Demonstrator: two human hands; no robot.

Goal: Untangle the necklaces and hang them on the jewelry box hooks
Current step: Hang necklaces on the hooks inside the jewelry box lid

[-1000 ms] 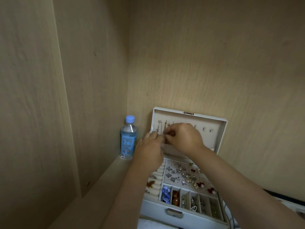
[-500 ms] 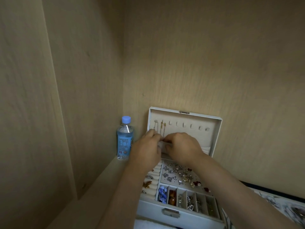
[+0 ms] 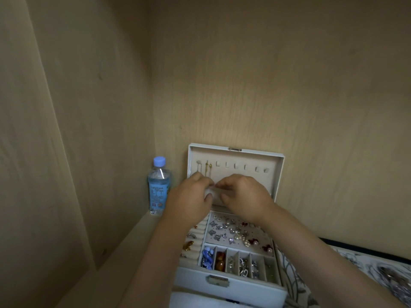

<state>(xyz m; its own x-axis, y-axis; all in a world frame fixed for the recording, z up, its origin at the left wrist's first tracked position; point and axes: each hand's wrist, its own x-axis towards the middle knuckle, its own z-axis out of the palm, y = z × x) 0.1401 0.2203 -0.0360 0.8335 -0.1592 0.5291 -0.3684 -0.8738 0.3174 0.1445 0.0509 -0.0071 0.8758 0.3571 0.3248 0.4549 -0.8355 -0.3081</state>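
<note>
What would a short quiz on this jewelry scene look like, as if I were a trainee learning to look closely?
1. True or false: the left hand and the right hand are both raised in front of the open lid of the white rectangular jewelry box.
2. What stands just left of the box? A) a clear plastic water bottle with a blue cap; B) a red ceramic mug; C) a metal desk lamp.
3. Fill in: counting the lid's row of hooks from the left, the thin gold chain hangs on the ___ one.
Key: 1 true; 2 A; 3 second.
</note>
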